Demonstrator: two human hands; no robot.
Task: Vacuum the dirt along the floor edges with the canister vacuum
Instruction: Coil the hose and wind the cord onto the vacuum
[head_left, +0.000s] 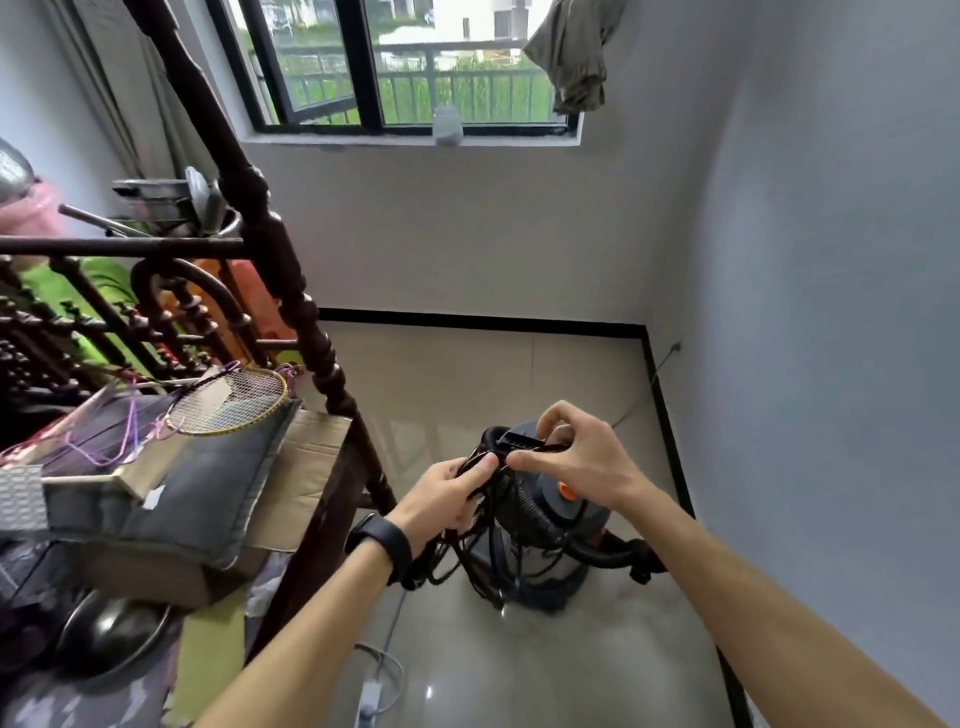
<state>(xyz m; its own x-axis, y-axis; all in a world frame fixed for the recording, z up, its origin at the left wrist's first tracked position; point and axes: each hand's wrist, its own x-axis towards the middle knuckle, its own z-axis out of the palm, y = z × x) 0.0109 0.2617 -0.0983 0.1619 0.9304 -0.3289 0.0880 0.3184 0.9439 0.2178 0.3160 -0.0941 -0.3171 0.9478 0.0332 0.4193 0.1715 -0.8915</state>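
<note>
Left hand (447, 499), right hand (576, 457) grip cord (453, 555) (atop vacuum (587, 519)).

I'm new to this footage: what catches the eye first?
At centre, the left hand grips a tangled black cord and the right hand pinches it atop the vacuum, which stands on the tiled floor near the corner. On the left a dark carved post slants up, with a racket on the clutter beside it; a window sits high on the far wall.
</note>
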